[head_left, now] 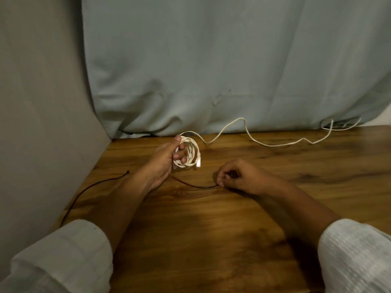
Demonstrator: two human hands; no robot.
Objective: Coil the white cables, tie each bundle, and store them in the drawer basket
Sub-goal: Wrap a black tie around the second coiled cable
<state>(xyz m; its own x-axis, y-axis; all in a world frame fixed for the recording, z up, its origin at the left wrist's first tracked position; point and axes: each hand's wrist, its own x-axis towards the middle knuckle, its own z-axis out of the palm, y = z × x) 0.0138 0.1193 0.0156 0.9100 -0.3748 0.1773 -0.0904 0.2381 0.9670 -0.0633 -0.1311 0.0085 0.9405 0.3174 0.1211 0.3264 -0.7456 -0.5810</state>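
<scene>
My left hand (164,160) grips a coiled white cable (191,152) just above the wooden table (211,229), thumb on top and fingers through the loops; two white plugs hang at the coil's lower edge. My right hand (239,176) rests on the table and pinches one end of a thin dark string (194,185), which lies flat toward the left. A second white cable (275,142) trails loose and uncoiled from near the coil along the table's back edge to the far right.
Another dark string (93,187) curves along the table's left side beside a grey wall (42,123). A pale blue-grey cloth (211,70) hangs behind the table. No drawer or basket is in view.
</scene>
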